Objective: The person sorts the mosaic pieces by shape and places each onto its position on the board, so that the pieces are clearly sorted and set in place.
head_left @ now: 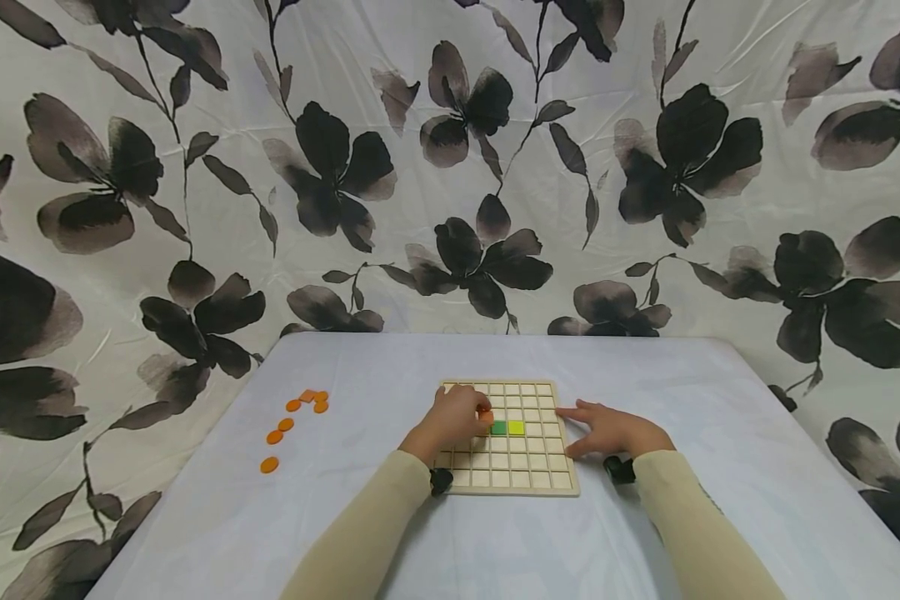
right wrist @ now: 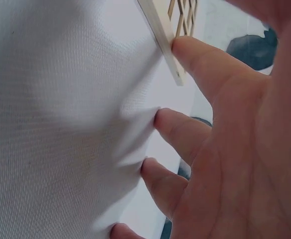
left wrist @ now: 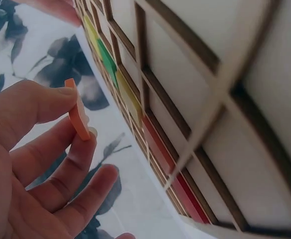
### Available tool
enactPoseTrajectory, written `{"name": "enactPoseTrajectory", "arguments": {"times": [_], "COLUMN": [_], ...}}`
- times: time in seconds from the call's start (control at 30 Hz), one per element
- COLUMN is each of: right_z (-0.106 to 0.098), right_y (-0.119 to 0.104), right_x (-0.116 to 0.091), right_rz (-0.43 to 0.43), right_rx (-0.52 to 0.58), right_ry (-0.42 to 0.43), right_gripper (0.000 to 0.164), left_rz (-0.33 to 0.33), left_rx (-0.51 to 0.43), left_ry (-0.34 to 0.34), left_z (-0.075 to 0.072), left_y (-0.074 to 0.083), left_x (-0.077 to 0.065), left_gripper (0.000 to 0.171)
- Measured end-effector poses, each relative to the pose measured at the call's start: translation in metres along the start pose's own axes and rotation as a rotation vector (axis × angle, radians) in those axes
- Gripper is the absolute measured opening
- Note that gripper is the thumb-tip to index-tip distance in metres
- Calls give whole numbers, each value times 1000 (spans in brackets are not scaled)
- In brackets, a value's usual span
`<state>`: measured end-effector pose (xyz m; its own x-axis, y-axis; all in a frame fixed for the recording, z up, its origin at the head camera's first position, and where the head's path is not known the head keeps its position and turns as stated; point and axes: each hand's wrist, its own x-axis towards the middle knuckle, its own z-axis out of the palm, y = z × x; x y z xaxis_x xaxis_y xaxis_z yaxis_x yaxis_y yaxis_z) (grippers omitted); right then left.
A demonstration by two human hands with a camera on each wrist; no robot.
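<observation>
My left hand [head_left: 453, 417] pinches a thin orange tile [left wrist: 79, 115] between thumb and fingertips, over the left half of a light wooden grid board [head_left: 521, 479]. In the head view, a green tile [head_left: 498, 427] and a yellow tile [head_left: 516, 427] sit side by side in its cells. The left wrist view also has a dull yellow tile [left wrist: 129, 98] and red tiles [left wrist: 189, 198] in the same row, which the left hand hides from the head camera. Fingers spread, my right hand [head_left: 615, 429] rests at the board's right side, one fingertip touching its edge.
Several loose orange pieces lie left of the board on the white-covered table [head_left: 195, 533]: round discs [head_left: 269, 465] and a square tile [head_left: 308, 396]. Behind the table hangs a white cloth [head_left: 450, 192] with dark flowers. Each wrist wears a small black device [head_left: 618, 469].
</observation>
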<state>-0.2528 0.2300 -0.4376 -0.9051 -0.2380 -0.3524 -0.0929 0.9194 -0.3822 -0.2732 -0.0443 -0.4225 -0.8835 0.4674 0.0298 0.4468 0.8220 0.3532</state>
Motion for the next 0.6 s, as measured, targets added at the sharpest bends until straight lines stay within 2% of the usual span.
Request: {"name": "enactPoseTrajectory", "arguments": {"times": [0.33,0.6], "right_z": [-2,-2], "right_y": [-2,-1], "right_x": [-1,-2], "right_rz": [24,8], "right_rx": [-4,0], "right_ry": [-19,-16], "right_gripper": [82,82], "left_rz": [25,66], "left_rx": [57,99], "left_ry": [-43,-60], "left_z": [5,11], "left_y": [18,26], "left_x": [6,14], "left_gripper": [24,21]}}
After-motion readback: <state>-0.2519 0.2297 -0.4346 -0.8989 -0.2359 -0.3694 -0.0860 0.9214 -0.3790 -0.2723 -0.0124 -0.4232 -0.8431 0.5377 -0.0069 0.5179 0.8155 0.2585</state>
